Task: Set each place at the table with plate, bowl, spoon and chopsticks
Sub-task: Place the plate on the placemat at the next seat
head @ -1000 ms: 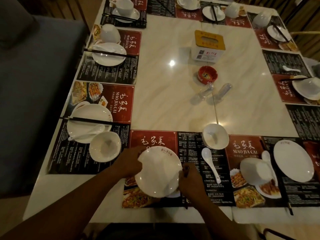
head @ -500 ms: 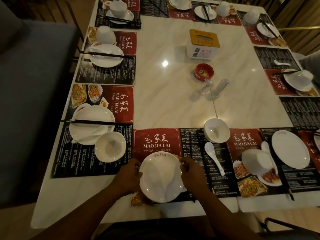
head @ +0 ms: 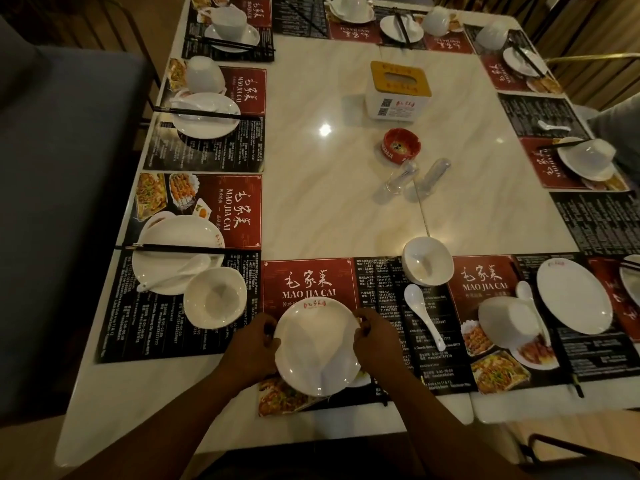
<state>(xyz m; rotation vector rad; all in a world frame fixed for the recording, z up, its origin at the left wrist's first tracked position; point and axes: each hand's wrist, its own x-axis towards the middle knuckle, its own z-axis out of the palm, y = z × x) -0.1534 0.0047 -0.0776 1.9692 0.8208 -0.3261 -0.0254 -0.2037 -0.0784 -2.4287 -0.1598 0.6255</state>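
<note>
One plate [head: 311, 351], on near placemat [head: 308, 278]; rim gripped by curled fingers, left hand [head: 254, 348] at 9 o'clock, right hand [head: 375, 336] at 2 o'clock. One spoon [head: 424, 320], 3 o'clock of right hand, the nearer; axis 11-to-5. One bowl [head: 427, 259], upright, beyond. Matching chopsticks perhaps under plate; too dark.

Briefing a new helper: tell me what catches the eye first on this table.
At the near edge, the left hand and right hand grip the rim of a white plate over a red-and-black menu mat. Mid-table stand a yellow-topped tissue box and a red ashtray. Right of the plate lie a spoon and an upright bowl.
</note>
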